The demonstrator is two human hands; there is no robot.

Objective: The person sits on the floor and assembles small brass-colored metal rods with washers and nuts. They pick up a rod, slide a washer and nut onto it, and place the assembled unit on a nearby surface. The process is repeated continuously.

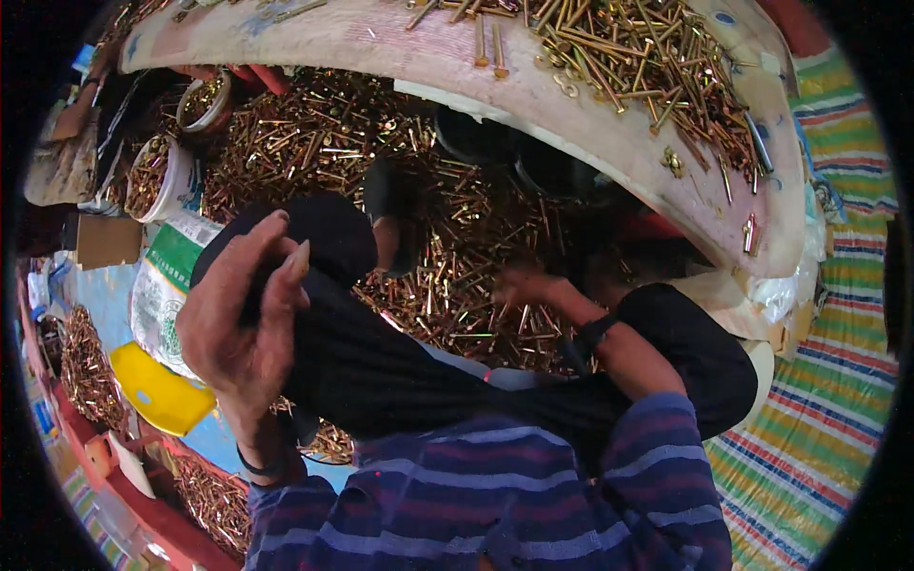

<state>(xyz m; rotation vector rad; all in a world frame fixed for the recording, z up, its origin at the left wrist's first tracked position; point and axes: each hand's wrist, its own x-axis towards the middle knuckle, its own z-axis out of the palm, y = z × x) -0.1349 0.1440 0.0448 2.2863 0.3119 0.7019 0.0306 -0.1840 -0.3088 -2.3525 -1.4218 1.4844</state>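
My left hand [238, 309] is raised above my left thigh, its fingers loosely bent and the thumb apart from the forefinger. Nothing shows between them. Low between my knees, my right hand [529, 288] reaches down to a big heap of brass-coloured bolts [447, 285]. Its fingers are dim and smeared against the heap, so any bolt in them cannot be made out. Beyond my knees is a pale, stained work surface [371, 43]. A pile of similar bolts [657, 62] covers its right part, with two bolts [490, 46] lying apart from the pile.
White buckets of small metal parts [176, 186] stand at the left, beside a cardboard box [107, 241]. A white-and-green sack [162, 285] and a yellow plastic piece [162, 388] lie nearer me. Dark buckets [547, 171] sit under the surface's edge. Striped sheeting [819, 400] lies at the right.
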